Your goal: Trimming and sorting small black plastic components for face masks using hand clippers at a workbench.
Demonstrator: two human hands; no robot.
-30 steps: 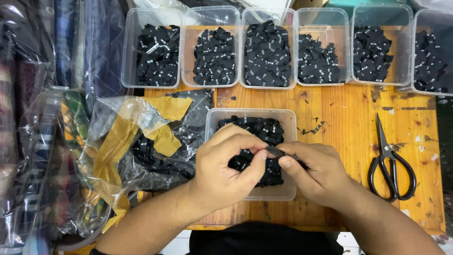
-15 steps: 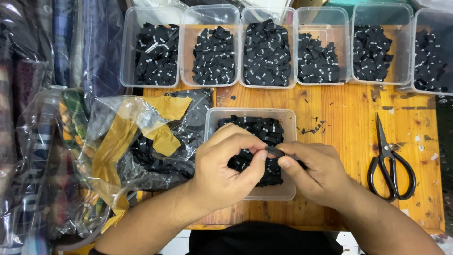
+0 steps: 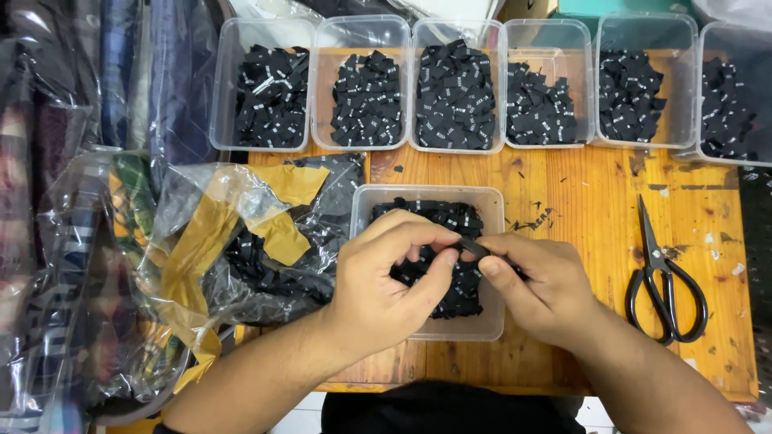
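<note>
My left hand point(image 3: 390, 277) and my right hand point(image 3: 535, 281) meet over a clear plastic tub point(image 3: 426, 195) full of small black fabric labels point(image 3: 450, 219). Between the fingertips of both hands sits one small black label point(image 3: 474, 248), pinched from each side. The tub stands on the wooden table point(image 3: 579, 201) right in front of me, and my hands cover most of its contents.
Several clear tubs of black labels point(image 3: 454, 96) line the table's far edge. Black scissors point(image 3: 663, 277) lie shut to the right. A crumpled clear plastic bag with brown tape point(image 3: 241, 241) holds more black labels at left. Bagged fabrics point(image 3: 56, 241) pile up at far left.
</note>
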